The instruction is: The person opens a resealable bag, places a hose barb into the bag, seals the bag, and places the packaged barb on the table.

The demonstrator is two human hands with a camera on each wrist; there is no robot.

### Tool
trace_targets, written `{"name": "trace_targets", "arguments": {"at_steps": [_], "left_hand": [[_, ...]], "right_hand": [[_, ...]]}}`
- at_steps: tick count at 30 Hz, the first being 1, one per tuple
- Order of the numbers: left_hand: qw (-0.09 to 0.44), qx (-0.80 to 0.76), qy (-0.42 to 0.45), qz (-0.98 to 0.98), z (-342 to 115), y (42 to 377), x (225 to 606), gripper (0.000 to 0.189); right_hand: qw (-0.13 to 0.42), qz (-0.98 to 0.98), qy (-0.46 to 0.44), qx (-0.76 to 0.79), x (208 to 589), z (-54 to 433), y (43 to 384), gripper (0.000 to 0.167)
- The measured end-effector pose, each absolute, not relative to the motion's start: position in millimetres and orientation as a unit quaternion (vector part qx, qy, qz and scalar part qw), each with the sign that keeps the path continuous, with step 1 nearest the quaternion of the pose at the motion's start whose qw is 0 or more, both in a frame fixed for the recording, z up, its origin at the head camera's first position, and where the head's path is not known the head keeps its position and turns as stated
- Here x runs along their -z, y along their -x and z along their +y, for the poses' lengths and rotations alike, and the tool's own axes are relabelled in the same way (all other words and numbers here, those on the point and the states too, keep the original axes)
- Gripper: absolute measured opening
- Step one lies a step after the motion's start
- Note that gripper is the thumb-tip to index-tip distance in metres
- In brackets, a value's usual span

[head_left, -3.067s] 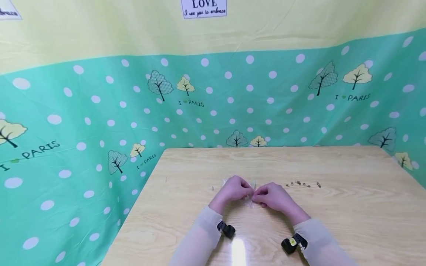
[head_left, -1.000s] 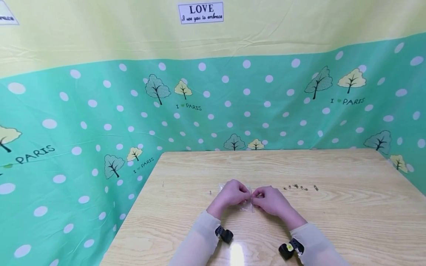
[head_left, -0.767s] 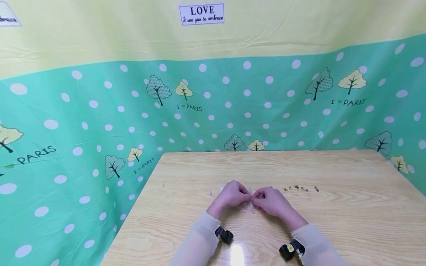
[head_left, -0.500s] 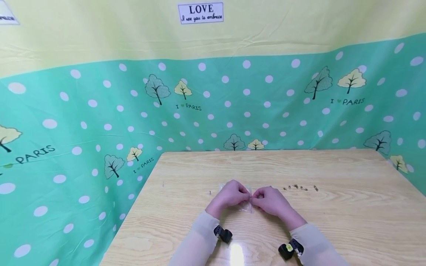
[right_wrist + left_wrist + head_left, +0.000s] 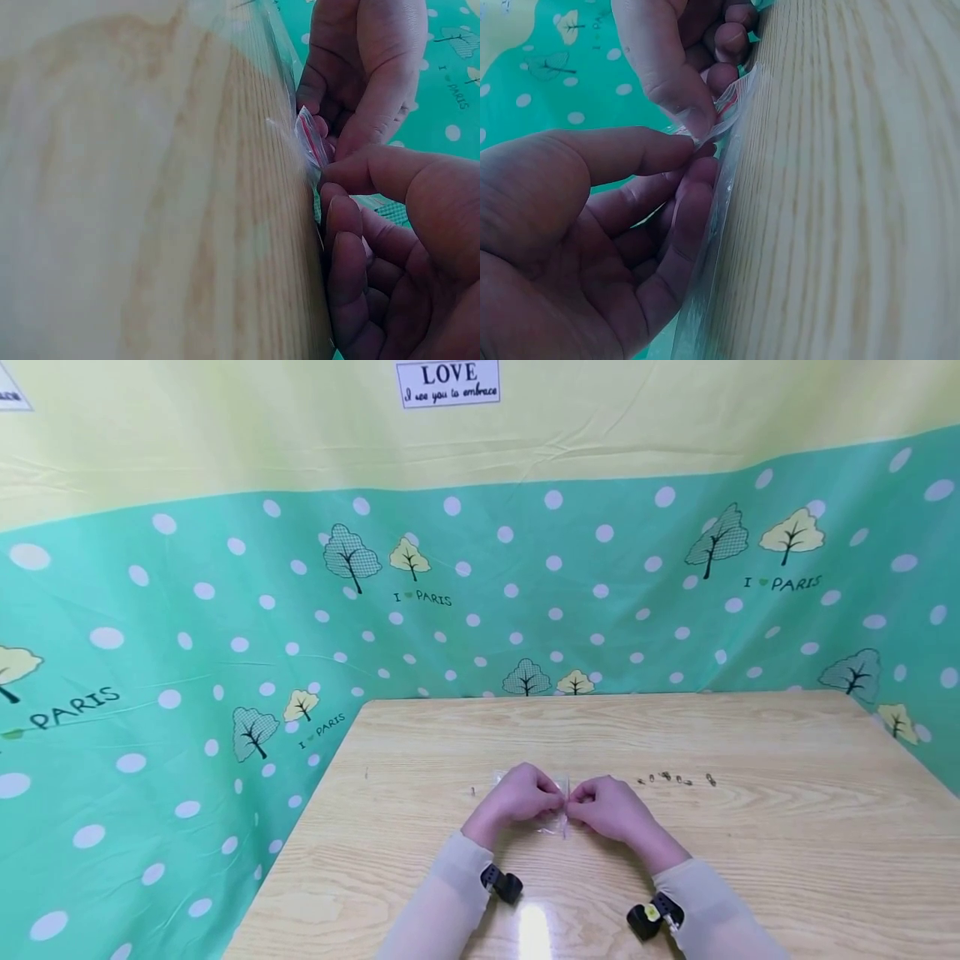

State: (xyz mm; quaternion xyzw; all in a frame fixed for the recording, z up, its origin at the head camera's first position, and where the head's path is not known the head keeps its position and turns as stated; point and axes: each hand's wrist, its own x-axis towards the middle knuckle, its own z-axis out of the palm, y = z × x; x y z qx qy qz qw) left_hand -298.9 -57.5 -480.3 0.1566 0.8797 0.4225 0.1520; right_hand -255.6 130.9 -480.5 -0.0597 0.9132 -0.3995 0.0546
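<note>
A clear zip-lock bag [image 5: 553,827] with a red line along its seal lies near the middle of the wooden table. My left hand [image 5: 525,795] pinches its mouth edge between thumb and forefinger. From the other side, my right hand [image 5: 611,810] pinches the same edge, fingertips almost meeting the left ones. In the left wrist view the bag's film [image 5: 694,322] runs along the table under the left fingers. The red seal strip [image 5: 311,139] shows between both hands in the right wrist view. Whatever the bag contains is hidden.
Several small dark metal pieces [image 5: 665,776] lie in a loose row right of the hands, with another dark piece [image 5: 711,779] farther right. One tiny item [image 5: 472,792] sits left of the bag. A patterned green cloth [image 5: 480,593] hangs behind the wooden table [image 5: 810,860].
Both hands stay at the bag's mouth, with the fingertips shifting only slightly along its edge. The head view has tilted a little; the small pieces have not moved on the table.
</note>
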Motion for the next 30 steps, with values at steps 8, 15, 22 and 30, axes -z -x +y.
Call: {"name": "trace_targets", "arguments": {"at_steps": [8, 15, 22, 30], "left_hand": [[0.152, -0.416, -0.155, 0.883, -59.3, 296.8, 480.1, 0.009], [0.151, -0.41, -0.157, 0.886, -59.0, 297.9, 478.0, 0.01], [0.15, -0.408, -0.152, 0.888, -58.5, 299.4, 478.7, 0.009], [0.153, -0.413, -0.151, 0.885, -58.7, 301.2, 481.2, 0.008]], "right_hand": [[0.059, 0.91, 0.064, 0.405, 482.8, 130.9, 255.8, 0.012], [0.063, 0.906, 0.072, 0.412, 484.6, 131.8, 259.1, 0.01], [0.068, 0.905, 0.067, 0.414, 486.4, 133.8, 260.1, 0.009], [0.07, 0.902, 0.063, 0.422, 488.1, 135.7, 260.3, 0.007]]}}
